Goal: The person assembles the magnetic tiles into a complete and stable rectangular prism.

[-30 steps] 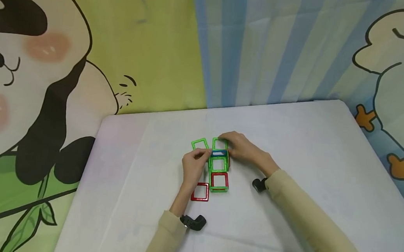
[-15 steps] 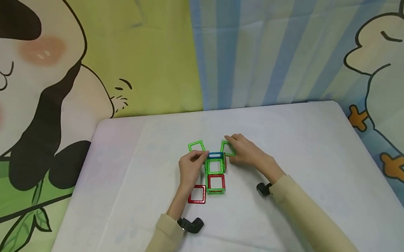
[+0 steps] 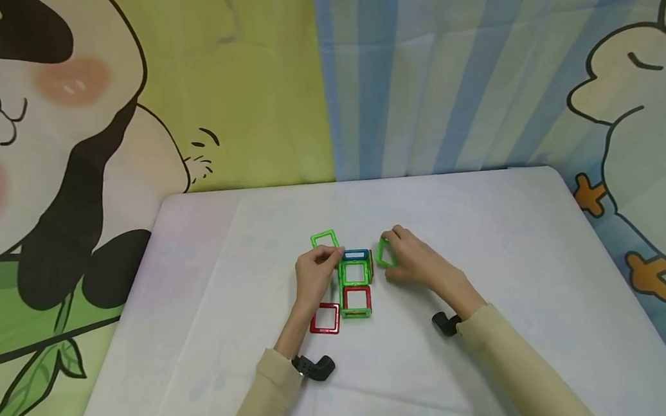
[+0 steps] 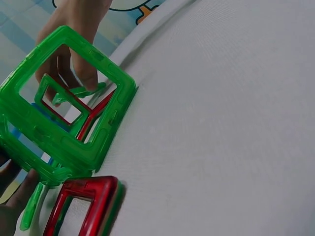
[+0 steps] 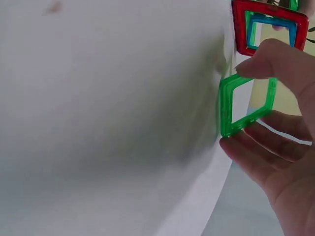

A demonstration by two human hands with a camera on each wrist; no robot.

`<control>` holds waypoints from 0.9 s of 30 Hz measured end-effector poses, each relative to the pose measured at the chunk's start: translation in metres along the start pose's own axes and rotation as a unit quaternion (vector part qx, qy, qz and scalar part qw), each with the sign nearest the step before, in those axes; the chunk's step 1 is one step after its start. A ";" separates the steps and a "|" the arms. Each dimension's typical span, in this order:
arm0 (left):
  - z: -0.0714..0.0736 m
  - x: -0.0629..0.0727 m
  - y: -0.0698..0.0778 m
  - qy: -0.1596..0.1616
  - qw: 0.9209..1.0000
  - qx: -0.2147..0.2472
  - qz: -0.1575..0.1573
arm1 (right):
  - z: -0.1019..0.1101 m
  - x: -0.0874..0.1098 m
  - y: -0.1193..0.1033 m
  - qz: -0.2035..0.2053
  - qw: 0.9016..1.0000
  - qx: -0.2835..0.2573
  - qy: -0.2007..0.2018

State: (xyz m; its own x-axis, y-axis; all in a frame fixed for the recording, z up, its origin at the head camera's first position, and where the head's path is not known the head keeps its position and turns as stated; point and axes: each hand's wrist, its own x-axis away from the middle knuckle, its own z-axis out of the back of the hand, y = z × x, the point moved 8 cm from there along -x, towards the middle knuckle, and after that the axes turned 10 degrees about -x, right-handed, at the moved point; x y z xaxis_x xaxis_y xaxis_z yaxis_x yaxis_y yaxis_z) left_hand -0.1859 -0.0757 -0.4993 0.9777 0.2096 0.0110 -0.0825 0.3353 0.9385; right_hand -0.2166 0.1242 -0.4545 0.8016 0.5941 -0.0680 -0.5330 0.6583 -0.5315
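Fingers (image 5: 251, 155) of the right hand (image 3: 419, 262) pinch a square translucent green plastic frame (image 5: 226, 105), just right of and apart from the red-green-blue plastic-frame structure (image 3: 356, 285); left hand (image 3: 315, 274) grips its left side.

Tile build (image 3: 355, 285): on the table (image 3: 483, 218), everything else goes by this
Left hand (image 3: 313, 276): at the build's far left corner, pinching it
Held tile (image 3: 381, 252): just right of the build's far end, small gap, in the fingers of the right hand (image 3: 422, 262)
Near loose tile (image 3: 325, 331): just left of the build's near end
Far loose tile (image 3: 323, 234): behind the build, off to the left; the hand hides part, so can't tell if they touch
Wrist cameras: one (image 3: 317, 367) before the build, slightly left; other (image 3: 445, 323) well right
Backdrop (image 3: 248, 99): behind the build, past the table
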 end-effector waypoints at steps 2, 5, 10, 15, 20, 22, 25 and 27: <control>-0.002 0.001 -0.002 -0.008 1.000 0.000 0.007 | -0.002 0.006 0.002 -0.005 1.000 -0.019 0.000; -0.004 0.001 -0.005 -0.012 1.000 -0.001 0.012 | -0.008 0.017 0.003 -0.020 0.998 -0.058 -0.009; -0.001 0.000 -0.003 -0.002 1.000 0.002 0.005 | -0.013 0.032 -0.001 -0.026 0.991 -0.132 -0.011; -0.002 0.000 -0.003 -0.007 1.000 0.005 0.006 | -0.017 0.046 -0.009 0.001 0.983 -0.182 0.011; 0.000 0.000 -0.003 -0.001 1.000 0.005 0.001 | -0.024 0.055 -0.013 0.010 0.969 -0.244 0.028; 0.001 0.000 -0.001 0.002 1.000 0.002 -0.002 | -0.027 0.057 -0.015 0.009 0.965 -0.260 0.031; 0.001 -0.002 0.000 -0.002 1.000 -0.005 -0.005 | -0.030 0.059 -0.017 0.006 0.963 -0.267 0.036; -0.001 -0.003 0.002 -0.007 1.000 -0.008 -0.007 | -0.031 0.060 -0.017 0.006 0.962 -0.271 0.041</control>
State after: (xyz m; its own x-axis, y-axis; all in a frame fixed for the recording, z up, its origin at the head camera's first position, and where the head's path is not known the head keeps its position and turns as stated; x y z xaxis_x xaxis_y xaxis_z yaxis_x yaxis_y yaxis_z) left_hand -0.1895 -0.0747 -0.4976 0.9815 0.1915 0.0041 -0.0725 0.3517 0.9333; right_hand -0.1510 0.1342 -0.4754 0.8271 0.5465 -0.1313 -0.3404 0.3012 -0.8907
